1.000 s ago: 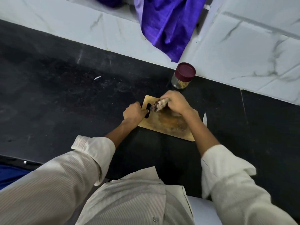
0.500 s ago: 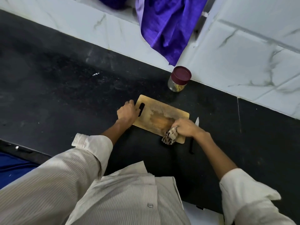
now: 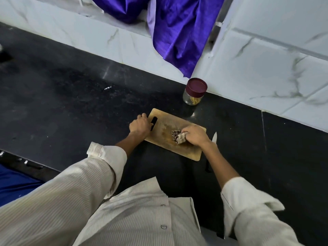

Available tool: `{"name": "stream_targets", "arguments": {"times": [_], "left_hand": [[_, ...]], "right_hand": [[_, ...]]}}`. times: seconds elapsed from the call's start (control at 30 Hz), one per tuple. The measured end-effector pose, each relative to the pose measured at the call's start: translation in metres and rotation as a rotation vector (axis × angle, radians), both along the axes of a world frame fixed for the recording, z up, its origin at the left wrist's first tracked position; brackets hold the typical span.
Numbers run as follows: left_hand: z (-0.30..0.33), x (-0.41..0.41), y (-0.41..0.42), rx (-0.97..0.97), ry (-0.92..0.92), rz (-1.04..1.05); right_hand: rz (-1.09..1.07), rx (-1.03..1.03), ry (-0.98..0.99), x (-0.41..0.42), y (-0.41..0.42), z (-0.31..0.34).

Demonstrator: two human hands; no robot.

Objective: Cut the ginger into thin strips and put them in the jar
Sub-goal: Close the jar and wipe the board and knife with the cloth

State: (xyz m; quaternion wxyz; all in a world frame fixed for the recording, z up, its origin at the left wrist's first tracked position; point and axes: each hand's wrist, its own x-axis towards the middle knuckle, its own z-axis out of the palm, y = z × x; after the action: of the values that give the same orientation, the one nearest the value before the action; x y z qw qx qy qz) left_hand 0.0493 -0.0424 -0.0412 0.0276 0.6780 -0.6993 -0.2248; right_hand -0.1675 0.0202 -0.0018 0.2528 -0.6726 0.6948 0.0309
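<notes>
**Board wiped down, jar capped**

Nearest the viewer, the cutting board [image 3: 184, 150] is held by both hands on the black counter [image 3: 71, 107]. The right hand [image 3: 196, 135] is closed around a bunched checked cloth [image 3: 178, 137], which is pressed to the wood just left of its fingers [image 3: 186, 134]. The left hand [image 3: 140, 126] is curled over the board's handle end, beside the slot. A knife [image 3: 214, 137] is seen just right of the right wrist, its blade tip showing pale against the counter.

No loose ginger can be made out on the board. Beyond the right hand's fingers, well apart, the jar [image 3: 194, 92] is stood against the wall, its maroon lid on and yellowish strips visible through the glass. It is judged light but fragile and smooth-sided, best taken round the body below the lid.

The counter is dark, polished stone, likely slippery when damp. Behind it, white marble-look tiles [image 3: 266, 64] are hung with a purple cloth [image 3: 177, 32].
</notes>
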Motion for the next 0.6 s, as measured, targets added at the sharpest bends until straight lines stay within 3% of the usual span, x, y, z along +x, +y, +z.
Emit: {"name": "stream_targets", "arguments": {"times": [0.13, 0.27, 0.37, 0.47, 0.6], "left_hand": [[-0.006, -0.003, 0.004, -0.030, -0.048, -0.002], [-0.005, -0.005, 0.006, -0.050, -0.012, 0.026], [0.005, -0.003, 0.008, -0.077, 0.289, 0.060], [0.020, 0.007, 0.006, -0.019, 0.671, 0.040], [0.027, 0.013, 0.004, -0.106, 0.837, 0.007]], "right_hand": [[0.003, 0.073, -0.020, -0.003, 0.039, -0.005], [-0.174, 0.112, -0.192, -0.012, 0.041, 0.002], [-0.313, -0.059, -0.315, -0.019, 0.026, 0.026], [-0.258, -0.270, -0.271, -0.014, 0.000, 0.045], [-0.138, -0.381, -0.231, 0.000, -0.036, 0.052]]}}
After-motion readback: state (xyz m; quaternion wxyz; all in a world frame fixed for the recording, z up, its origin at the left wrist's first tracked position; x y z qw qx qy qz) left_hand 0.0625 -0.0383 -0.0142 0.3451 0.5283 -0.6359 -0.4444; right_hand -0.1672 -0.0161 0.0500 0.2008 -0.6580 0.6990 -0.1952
